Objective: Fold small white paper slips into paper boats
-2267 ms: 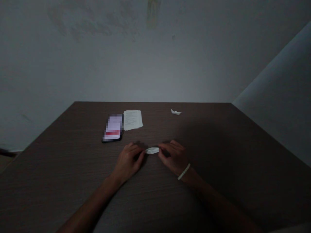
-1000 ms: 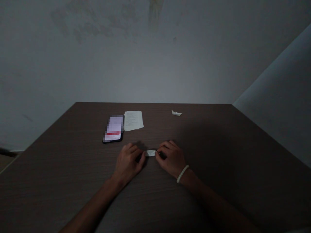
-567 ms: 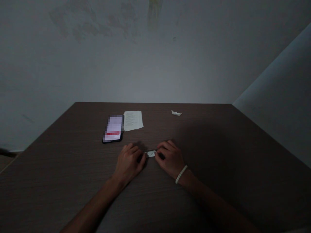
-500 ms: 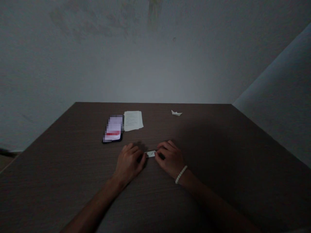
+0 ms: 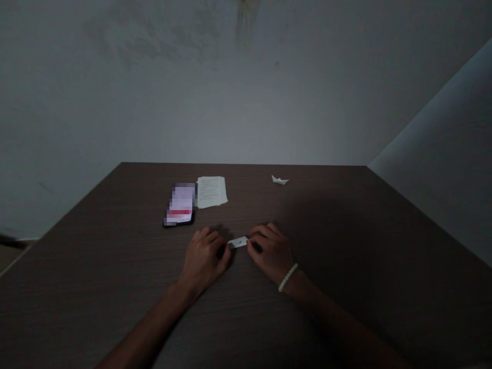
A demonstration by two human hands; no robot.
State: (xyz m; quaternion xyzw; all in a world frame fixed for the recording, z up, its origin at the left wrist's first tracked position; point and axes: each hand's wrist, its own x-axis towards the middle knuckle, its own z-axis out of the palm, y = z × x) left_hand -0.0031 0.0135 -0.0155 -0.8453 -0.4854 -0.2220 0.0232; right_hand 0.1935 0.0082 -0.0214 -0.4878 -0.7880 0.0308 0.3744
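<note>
Between my two hands is a small folded piece of paper (image 5: 239, 242), white with faint dark marks, low over the table. My left hand (image 5: 206, 253) pinches its left end between thumb and fingers. At the other end, the thumb and forefinger of my right hand (image 5: 271, 251) are closed on the paper's edge. A pale beaded bracelet (image 5: 288, 278) circles my right wrist. The fingertips partly cover both ends of the paper, so the folds there are hidden.
Beyond my left hand lies a phone (image 5: 180, 204) with a lit, blurred screen. A stack of printed paper sheets (image 5: 211, 191) touches or nearly touches its right side. Farther back on the brown table (image 5: 246, 318) sits a small paper boat (image 5: 280, 180). A stained wall (image 5: 246, 113) rises behind.
The folded paper has tilted slightly, its right end now a bit higher. Both hands keep their pinch and have barely moved.
</note>
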